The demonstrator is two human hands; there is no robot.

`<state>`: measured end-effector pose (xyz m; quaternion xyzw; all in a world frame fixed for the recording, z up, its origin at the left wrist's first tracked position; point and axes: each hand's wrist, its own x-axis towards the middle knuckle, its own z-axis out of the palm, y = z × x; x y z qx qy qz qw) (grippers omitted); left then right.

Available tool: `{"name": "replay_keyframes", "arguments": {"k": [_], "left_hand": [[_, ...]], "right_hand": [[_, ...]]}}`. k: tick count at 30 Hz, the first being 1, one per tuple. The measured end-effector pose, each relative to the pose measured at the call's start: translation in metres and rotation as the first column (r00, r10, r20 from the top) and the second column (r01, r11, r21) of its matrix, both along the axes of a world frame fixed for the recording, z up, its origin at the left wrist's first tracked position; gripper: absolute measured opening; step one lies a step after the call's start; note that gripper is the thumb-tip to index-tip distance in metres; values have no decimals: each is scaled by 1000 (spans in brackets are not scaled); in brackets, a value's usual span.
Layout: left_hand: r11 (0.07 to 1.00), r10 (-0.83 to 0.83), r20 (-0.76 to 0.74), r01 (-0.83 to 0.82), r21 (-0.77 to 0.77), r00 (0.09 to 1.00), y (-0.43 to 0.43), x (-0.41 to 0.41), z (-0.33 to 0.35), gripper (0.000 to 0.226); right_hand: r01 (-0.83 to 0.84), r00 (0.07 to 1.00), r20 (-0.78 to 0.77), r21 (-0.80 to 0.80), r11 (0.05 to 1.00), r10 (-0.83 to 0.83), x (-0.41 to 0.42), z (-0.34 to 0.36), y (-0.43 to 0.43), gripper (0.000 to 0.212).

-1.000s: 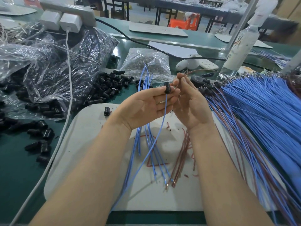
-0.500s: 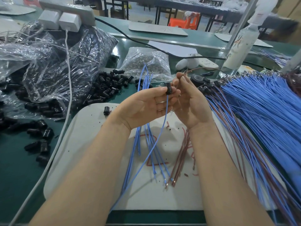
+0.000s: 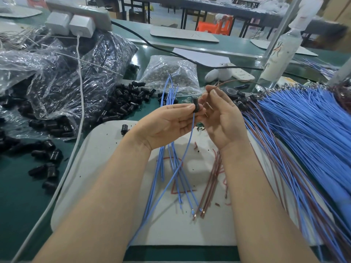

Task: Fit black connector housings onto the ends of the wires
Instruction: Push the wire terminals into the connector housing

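Note:
My left hand (image 3: 167, 126) is palm up above the white mat and pinches a black connector housing (image 3: 195, 105) at its fingertips. A blue wire (image 3: 187, 150) hangs down from the housing. My right hand (image 3: 222, 118) is right beside it and pinches a thin brown wire (image 3: 231, 81) that arcs away to the right. Loose blue wires (image 3: 171, 95) and brown wires (image 3: 210, 185) lie on the mat beneath my hands. A heap of loose black housings (image 3: 123, 103) sits to the left.
The white mat (image 3: 98, 168) lies on a green bench. A large bundle of blue and brown wires (image 3: 307, 133) fans across the right. Plastic bags (image 3: 62, 76) of housings lie at left, a bag of terminals (image 3: 171, 73) behind, a spray bottle (image 3: 279, 54) at back right, and a white cable (image 3: 79, 103) at left.
Both hands have stayed almost in place. The right fingers have shifted slightly at the brown wire's end near the housing.

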<state>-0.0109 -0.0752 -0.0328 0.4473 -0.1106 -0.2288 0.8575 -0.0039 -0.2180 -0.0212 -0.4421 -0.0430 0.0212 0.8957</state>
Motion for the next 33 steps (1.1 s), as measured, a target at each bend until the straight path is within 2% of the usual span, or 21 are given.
{"name": "replay_keyframes", "arguments": {"k": [2, 4, 6, 7, 10, 12, 15, 22, 33], "left_hand": [[997, 33, 6, -33, 68, 999, 1, 1, -1, 19], [948, 111, 100, -136, 288, 989, -1, 2, -4, 9], [788, 205, 287, -331, 519, 936, -6, 3, -8, 5], [707, 232, 376, -421, 569, 897, -8, 4, -10, 4], [571, 224, 557, -571, 590, 800, -12, 4, -11, 9], [509, 203, 617, -620, 597, 760, -13, 4, -13, 14], [446, 169, 675, -666, 598, 718, -14, 3, -15, 12], [365, 144, 754, -742, 562, 641, -14, 4, -16, 11], [379, 128, 758, -738, 558, 640, -13, 4, -20, 9]], "right_hand": [[84, 996, -8, -2, 996, -84, 0, 1, -2, 19], [161, 987, -10, -43, 986, -162, 0, 2, -3, 19], [211, 977, -6, -72, 975, -212, 0, 3, -4, 19], [235, 972, 4, -100, 967, -236, 0, 3, -4, 19], [342, 940, 100, -271, 900, -327, 0, 0, 0, 21], [410, 912, 191, -375, 832, -363, 0, -2, 1, 21], [452, 890, 282, -441, 776, -358, 0, -5, 5, 20], [502, 864, 343, -520, 691, -369, 2, -11, 6, 21], [507, 862, 363, -623, 596, -355, 4, -18, 8, 10]]}}
